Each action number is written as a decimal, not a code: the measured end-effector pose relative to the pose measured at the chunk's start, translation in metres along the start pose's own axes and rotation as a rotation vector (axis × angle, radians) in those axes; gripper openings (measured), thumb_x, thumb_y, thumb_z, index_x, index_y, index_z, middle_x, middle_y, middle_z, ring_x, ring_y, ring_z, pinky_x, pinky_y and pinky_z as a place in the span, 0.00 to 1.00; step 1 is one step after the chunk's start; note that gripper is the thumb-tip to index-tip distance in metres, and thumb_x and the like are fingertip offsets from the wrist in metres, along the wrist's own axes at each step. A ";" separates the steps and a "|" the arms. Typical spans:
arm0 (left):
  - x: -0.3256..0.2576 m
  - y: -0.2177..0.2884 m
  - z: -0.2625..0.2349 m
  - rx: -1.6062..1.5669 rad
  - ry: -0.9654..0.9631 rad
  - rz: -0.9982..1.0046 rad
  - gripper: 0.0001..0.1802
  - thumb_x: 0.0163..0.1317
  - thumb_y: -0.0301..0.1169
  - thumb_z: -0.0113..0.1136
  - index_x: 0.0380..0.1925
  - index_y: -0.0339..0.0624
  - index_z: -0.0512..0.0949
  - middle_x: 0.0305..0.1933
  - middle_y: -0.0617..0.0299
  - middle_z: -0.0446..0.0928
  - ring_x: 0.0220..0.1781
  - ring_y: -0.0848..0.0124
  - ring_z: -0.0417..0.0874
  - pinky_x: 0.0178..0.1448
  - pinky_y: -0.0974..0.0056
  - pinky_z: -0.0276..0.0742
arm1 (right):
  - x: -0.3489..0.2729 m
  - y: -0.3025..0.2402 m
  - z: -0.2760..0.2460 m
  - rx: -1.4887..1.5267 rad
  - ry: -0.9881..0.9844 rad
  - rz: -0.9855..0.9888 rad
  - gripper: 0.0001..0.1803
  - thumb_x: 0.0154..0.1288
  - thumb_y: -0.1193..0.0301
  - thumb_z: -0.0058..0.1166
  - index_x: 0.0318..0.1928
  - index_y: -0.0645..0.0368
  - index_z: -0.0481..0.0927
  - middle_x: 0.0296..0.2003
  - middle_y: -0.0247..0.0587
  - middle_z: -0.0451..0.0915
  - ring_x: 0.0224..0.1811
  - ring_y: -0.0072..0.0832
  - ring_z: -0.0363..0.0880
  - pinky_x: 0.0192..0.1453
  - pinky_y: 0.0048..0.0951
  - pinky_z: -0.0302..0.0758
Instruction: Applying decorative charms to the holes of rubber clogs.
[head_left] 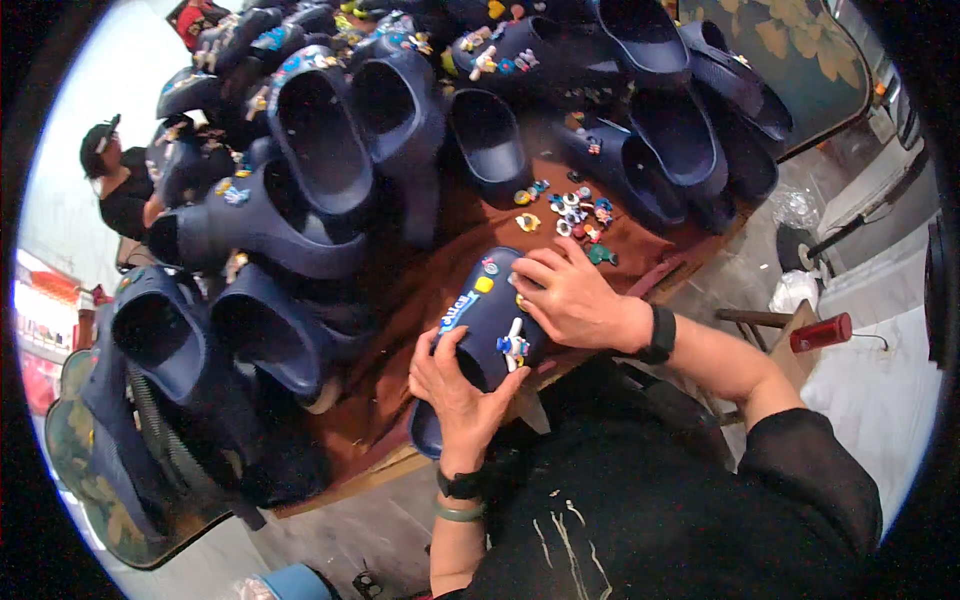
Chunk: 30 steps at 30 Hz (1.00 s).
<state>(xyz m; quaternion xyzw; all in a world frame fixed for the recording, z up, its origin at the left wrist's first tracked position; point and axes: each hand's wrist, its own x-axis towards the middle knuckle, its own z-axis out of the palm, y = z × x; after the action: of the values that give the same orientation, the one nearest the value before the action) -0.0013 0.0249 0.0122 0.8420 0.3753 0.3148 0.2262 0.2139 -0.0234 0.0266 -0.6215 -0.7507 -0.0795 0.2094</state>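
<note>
A navy-blue clog (498, 300) lies at the table's near edge, toe pointing away. On its upper sit a blue lettered charm (460, 312), a yellow charm (484, 285), a round charm (490, 267) and a white-and-blue figure charm (514, 345). My left hand (462, 390) is wrapped over the heel end, thumb beside the figure charm. The bent fingers of my right hand (575, 298) press on the toe's right side, closed at a small yellow charm (521, 301) mostly hidden under them. Beyond the toe lies a pile of loose shoe charms (575, 212).
Many navy clogs (320, 140) crowd the left and far side of the brown cloth (400, 345), some decorated with charms. Another person (125, 180) is at the far left. A red cylinder (821, 333) stands out at the right, and a blue bucket (298, 583) is below left.
</note>
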 end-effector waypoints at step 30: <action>0.119 -0.028 -0.174 0.224 0.298 0.227 0.21 0.57 0.22 0.58 0.53 0.32 0.76 0.54 0.48 0.77 0.52 0.53 0.78 0.60 0.57 0.73 | -0.070 0.004 0.045 0.578 0.440 0.423 0.10 0.60 0.77 0.60 0.43 0.57 0.82 0.43 0.42 0.79 0.42 0.42 0.81 0.44 0.38 0.78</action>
<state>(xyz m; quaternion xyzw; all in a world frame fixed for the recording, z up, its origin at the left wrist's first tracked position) -0.0753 0.1594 0.1597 0.8429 0.3398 0.4156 0.0362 0.2179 -0.0686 -0.0440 -0.6456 -0.5355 0.0481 0.5424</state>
